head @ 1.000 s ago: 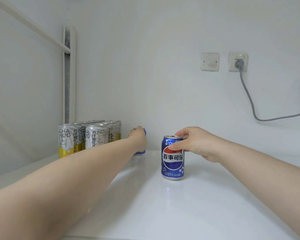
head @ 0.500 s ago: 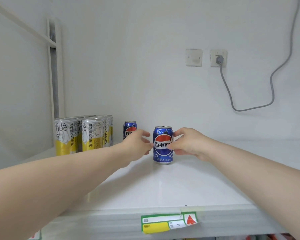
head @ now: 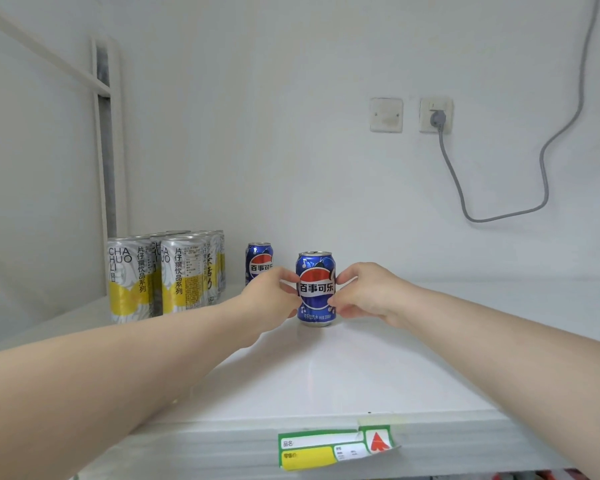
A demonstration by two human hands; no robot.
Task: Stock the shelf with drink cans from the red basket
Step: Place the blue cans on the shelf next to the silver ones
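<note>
1. The front blue can (head: 315, 289) stood upright on the white shelf (head: 326, 375) at mid-depth, label facing out. The left hand (head: 271, 299) and right hand (head: 364, 292) each pinched it, fingertips curled on opposite sides.
2. The two-sided hold was judged to be for squaring the label and lining it up with the rear blue can (head: 257, 261), behind and to the left.
3. The yellow-and-silver cans (head: 174, 271) were packed in rows at far left, apart from the blue pair.
4. Room to slide lay rightward; the front edge, with its price label (head: 336, 448), was well clear. The red basket was not in view.
</note>
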